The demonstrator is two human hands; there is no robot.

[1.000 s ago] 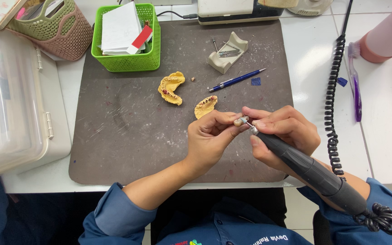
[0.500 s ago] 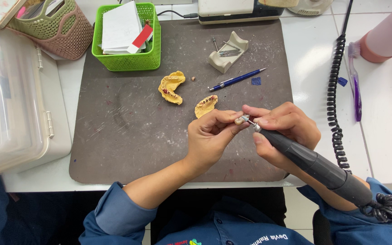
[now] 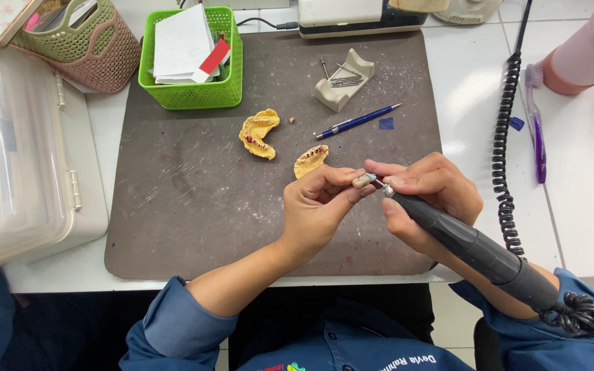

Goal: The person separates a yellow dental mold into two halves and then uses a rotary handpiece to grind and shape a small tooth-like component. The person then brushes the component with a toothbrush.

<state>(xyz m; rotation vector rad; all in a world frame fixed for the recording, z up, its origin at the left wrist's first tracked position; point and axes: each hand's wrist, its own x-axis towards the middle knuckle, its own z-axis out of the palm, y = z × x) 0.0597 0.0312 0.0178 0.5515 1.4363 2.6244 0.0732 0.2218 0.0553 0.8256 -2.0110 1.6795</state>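
The work mat is dark grey-brown, streaked with pale dust; on it, the larger dental cast is ochre yellow with red-pink spots, and the smaller cast is the same yellow; the pen on the mat is blue with a silver tip; the bur stand is beige; at the mat's far left corner the basket is bright green, holding white papers and a red tag; the handpiece is dark grey, its coiled cord black; right of the mat, the toothbrush is purple; the sleeves are blue.
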